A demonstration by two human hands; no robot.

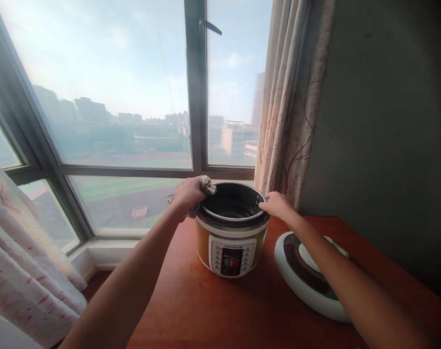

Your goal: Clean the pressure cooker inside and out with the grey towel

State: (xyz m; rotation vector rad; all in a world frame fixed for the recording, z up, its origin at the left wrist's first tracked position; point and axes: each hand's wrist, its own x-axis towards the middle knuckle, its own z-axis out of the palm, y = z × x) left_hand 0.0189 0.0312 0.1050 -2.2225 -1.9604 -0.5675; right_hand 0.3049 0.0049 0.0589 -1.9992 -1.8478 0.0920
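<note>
An electric pressure cooker (203, 247) with a white control panel stands on the table, its top uncovered. Inside it sits a dark inner pot (232, 209) with level marks on its inner wall. My left hand (188, 195) is closed around a crumpled patterned cloth (207, 185) at the pot's left rim. On the opposite side, the fingers of my right hand (276, 204) pinch the right rim of the inner pot, the thumb on the inside. Right of the cooker lies its round lid (291, 278), partly hidden under my right forearm.
The reddish-brown wooden table (176, 310) stands against a large window (129, 87) with a grey frame. A patterned curtain (287, 106) hangs behind the cooker to the right, and another curtain (27, 271) at the left. A dark wall (380, 135) borders the table's right side.
</note>
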